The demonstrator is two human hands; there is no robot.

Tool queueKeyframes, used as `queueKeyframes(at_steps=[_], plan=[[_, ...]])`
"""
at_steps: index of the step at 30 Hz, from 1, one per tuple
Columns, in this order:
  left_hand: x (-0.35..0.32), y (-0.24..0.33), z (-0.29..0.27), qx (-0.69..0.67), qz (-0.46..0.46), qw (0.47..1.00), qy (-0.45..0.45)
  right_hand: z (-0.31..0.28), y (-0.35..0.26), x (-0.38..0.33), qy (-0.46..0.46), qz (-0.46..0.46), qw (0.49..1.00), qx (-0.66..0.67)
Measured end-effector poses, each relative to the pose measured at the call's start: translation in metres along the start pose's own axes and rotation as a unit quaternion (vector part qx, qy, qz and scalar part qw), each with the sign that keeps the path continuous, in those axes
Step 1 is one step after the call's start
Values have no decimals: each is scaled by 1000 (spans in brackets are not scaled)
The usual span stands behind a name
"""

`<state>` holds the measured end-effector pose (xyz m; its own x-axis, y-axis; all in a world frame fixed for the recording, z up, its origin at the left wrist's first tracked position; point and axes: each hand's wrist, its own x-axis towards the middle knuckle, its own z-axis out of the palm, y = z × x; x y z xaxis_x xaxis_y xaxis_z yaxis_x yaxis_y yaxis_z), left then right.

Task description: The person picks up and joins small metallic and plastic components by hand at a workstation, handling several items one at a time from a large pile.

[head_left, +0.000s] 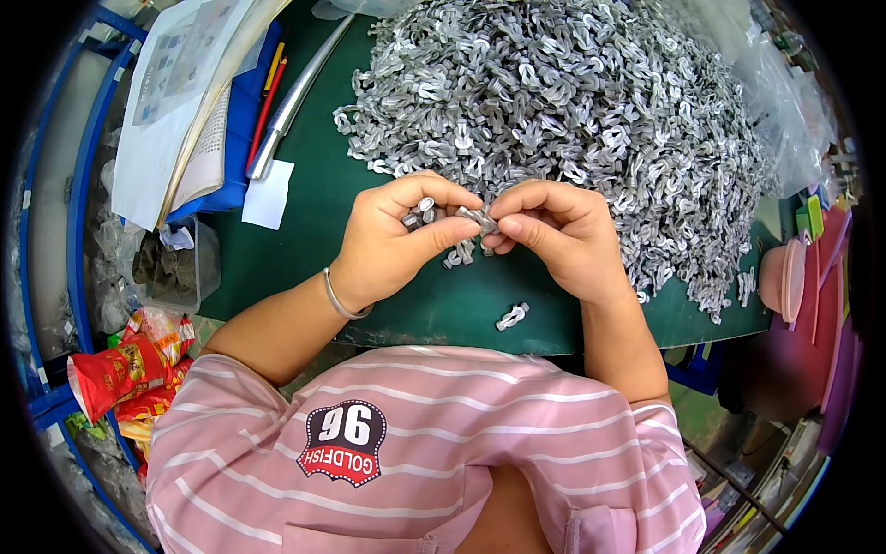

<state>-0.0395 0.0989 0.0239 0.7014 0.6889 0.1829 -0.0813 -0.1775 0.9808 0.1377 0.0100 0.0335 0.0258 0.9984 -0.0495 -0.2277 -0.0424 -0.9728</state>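
Both hands meet over the near middle of a green table. My left hand (395, 224) pinches a small grey looped metal piece (478, 220) between thumb and forefinger. My right hand (559, 231) grips the same piece from its other side, fingertips closed. More small grey pieces (423, 214) show in the curl of my left hand; whether they are held or lie below I cannot tell. A few others (459, 254) lie on the table just under the fingertips. One loose piece (512, 317) rests closer to the table's front edge. Beyond my hands rises a large heap of such pieces (563, 102).
On the green table (305, 208), at the left, lie a long metal tool (297, 97), red and yellow pencils, a paper slip (268, 195) and a blue tray (242, 120) under papers. A clear tub (198, 268) stands beside red snack bags (125, 369). Plastic sheeting (784, 111) borders the heap's right.
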Motion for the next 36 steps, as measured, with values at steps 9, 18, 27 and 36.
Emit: queueKeyframes(at_steps=[9, 18, 27, 36], plan=[[0, 2, -1, 2, 81, 997, -9, 2, 3, 3, -22, -70, 997, -19], [-2, 0, 0, -280, -238, 930, -14, 16, 9, 2, 82, -231, 967, -75], [5, -1, -4, -414, -284, 865, 0, 6, -6, -4, 151, -152, 948, -235], [7, -5, -10, -463, -214, 860, -5, 20, 16, -19, 5, -136, 784, -606]])
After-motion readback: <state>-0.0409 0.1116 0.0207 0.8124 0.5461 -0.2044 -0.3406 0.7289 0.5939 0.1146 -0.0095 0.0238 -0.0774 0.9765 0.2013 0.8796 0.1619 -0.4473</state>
